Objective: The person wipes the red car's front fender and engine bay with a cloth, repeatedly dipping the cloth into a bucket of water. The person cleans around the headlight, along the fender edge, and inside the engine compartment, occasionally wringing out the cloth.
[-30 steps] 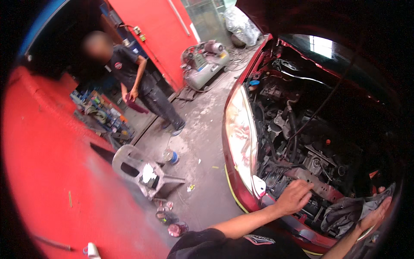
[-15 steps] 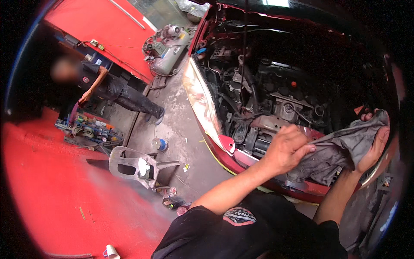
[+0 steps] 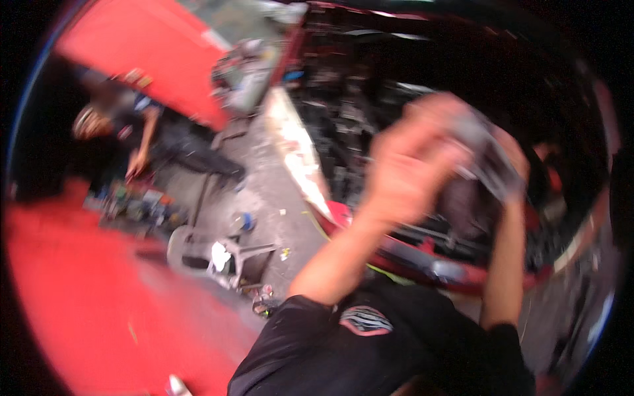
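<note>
Both hands are raised over the open engine bay [image 3: 343, 112] of a red car, blurred by motion. Between them stretches a crumpled grey cloth [image 3: 496, 168], part of it hanging lower. My left hand [image 3: 406, 158] is closed on the cloth's left side, thumb toward it. On the far right side of the cloth is my right hand [image 3: 515, 158], closed on its edge and partly hidden behind it. Below the cloth runs the car's red front edge [image 3: 409, 257].
A pale, bare-looking fender [image 3: 294, 142] borders the engine bay's left. On the floor stand a grey plastic chair [image 3: 247, 252], a blue can [image 3: 246, 221] and an air compressor [image 3: 251, 86]. Another person [image 3: 178, 142] stands at the left by a tool-laden rack [image 3: 142, 204].
Both hands have lifted the cloth up and left, away from the car's front right edge. The view has shifted slightly. At the left, the other person has bent or turned a little.
</note>
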`<state>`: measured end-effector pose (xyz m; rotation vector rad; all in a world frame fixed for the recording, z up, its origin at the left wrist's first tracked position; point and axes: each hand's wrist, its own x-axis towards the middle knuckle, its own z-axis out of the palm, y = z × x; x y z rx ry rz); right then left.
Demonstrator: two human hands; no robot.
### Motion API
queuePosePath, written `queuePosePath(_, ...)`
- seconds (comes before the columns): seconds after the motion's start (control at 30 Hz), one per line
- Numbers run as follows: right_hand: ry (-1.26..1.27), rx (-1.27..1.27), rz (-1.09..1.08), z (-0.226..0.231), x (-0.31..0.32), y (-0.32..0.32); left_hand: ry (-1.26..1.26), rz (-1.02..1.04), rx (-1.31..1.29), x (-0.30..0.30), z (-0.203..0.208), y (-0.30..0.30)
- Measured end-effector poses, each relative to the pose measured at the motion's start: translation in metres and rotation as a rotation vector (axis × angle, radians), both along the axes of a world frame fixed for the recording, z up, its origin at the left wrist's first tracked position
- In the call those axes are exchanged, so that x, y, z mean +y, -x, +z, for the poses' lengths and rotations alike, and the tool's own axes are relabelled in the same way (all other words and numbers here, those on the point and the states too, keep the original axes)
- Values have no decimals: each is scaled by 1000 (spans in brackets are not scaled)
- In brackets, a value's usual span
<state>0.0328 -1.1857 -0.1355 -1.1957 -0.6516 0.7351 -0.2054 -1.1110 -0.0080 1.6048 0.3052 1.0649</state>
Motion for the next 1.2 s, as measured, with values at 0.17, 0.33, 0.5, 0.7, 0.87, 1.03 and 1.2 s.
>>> queuePosePath(0.17,9,-302,-18,5,15,35,77,280,-352,59,41,91)
queuePosePath(0.33,282,85,-378,-15,3,12,-188,720,-402,107,59,165)
queuePosePath(0.5,130,96,-174,-45,15,19,104,161,-371,116,63,158)
queuePosePath(0.7,-5,150,88,-47,108,14,173,727,-393,126,42,112)
queuePosePath(0.87,-89,371,343,-73,211,6,-132,432,-43,114,17,67)
queuePosePath(1.03,-85,407,363,-125,286,11,-204,586,79,113,4,-1)
queuePosePath(1.2,136,-444,130,-145,296,37,-469,644,221,141,-22,-77)
